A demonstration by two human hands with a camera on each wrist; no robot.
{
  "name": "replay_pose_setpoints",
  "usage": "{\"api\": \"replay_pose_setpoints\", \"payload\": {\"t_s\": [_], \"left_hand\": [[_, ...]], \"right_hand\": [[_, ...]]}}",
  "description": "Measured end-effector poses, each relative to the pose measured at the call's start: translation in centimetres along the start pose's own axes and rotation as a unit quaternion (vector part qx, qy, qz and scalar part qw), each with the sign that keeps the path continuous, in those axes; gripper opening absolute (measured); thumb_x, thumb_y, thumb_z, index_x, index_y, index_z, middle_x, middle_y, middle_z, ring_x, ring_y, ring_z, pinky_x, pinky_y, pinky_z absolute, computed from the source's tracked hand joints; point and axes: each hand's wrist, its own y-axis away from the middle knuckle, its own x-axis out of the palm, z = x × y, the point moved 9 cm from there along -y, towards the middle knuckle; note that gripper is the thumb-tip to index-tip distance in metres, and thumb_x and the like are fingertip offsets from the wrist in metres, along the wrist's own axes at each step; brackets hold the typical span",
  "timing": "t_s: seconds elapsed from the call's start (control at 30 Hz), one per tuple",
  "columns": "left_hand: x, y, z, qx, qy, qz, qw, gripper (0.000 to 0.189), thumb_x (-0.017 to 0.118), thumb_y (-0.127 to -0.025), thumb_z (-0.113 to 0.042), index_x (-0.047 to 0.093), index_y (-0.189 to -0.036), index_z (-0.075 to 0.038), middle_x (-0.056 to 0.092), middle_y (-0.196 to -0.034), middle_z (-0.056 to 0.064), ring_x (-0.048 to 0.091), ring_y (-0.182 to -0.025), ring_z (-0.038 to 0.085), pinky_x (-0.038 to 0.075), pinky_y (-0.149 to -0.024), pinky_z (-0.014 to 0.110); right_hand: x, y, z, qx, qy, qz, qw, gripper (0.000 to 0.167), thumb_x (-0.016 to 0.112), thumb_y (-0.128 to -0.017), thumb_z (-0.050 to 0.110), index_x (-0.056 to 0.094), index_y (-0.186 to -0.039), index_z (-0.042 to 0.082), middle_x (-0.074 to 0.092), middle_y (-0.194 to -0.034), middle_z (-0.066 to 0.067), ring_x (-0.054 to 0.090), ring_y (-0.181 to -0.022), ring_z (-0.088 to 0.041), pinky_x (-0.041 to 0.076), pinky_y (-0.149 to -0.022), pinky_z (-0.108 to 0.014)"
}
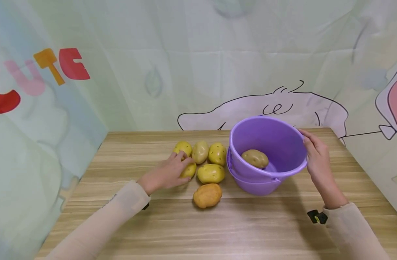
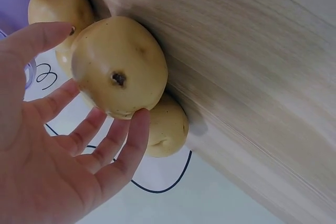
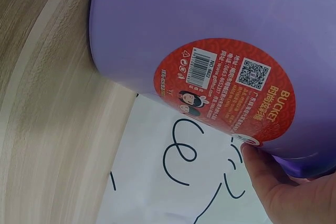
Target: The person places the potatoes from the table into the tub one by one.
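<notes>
The sleeves (image 1: 117, 211) run off the bottom edge of the head view. Nearest on the wooden table (image 1: 234, 231) lies an orange-brown potato (image 1: 207, 195). Beyond it, the left hand (image 1: 169, 172) partly hides the yellow potato (image 1: 188, 170) it holds, thumb and fingers spread wide and curved about it. Just beside that lies an oblong potato (image 1: 211, 174). The right hand (image 1: 319, 159) grips the rim of a purple bucket (image 1: 258, 187), most fingers hidden behind the wall; a brown potato (image 1: 255, 159) lies inside. Farther back sit three potatoes (image 1: 200, 152), the leftmost partly covered by the left fingers.
</notes>
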Motion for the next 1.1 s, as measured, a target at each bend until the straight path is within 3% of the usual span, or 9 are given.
{"api": "replay_pose_setpoints", "payload": {"t_s": [0.63, 0.93, 1.1], "left_hand": [[0.30, -0.11, 0.00, 0.008, -0.018, -0.010, 0.9998, 0.052, 0.071, -0.092, -0.029, 0.053, -0.138, -0.010, 0.044, -0.126, 0.014, 0.045, -0.102, 0.028, 0.051, -0.069, 0.033], [0.46, -0.13, 0.05, 0.006, -0.012, -0.010, 0.9999, 0.053, 0.070, -0.092, -0.027, 0.053, -0.139, -0.010, 0.045, -0.128, 0.016, 0.047, -0.103, 0.030, 0.052, -0.075, 0.038], [0.46, -0.17, 0.10, 0.002, -0.007, -0.011, 0.9999, 0.054, 0.070, -0.092, -0.026, 0.053, -0.140, -0.010, 0.045, -0.127, 0.016, 0.049, -0.105, 0.033, 0.054, -0.067, 0.036]], "right_hand": [[0.07, 0.09, -0.03, 0.009, 0.011, 0.009, 0.9999, 0.043, 0.036, -0.109, 0.022, 0.053, -0.140, -0.004, 0.060, -0.126, -0.006, 0.054, -0.104, -0.005, 0.045, -0.082, -0.013], [0.08, 0.02, -0.11, 0.012, 0.016, 0.006, 0.9998, 0.043, 0.036, -0.109, 0.021, 0.053, -0.139, -0.004, 0.059, -0.128, -0.010, 0.053, -0.105, -0.004, 0.044, -0.083, -0.012], [0.05, 0.02, -0.08, 0.011, 0.014, 0.008, 0.9998, 0.043, 0.036, -0.109, 0.021, 0.053, -0.139, -0.004, 0.059, -0.127, -0.009, 0.054, -0.105, -0.004, 0.045, -0.082, -0.012]]}}
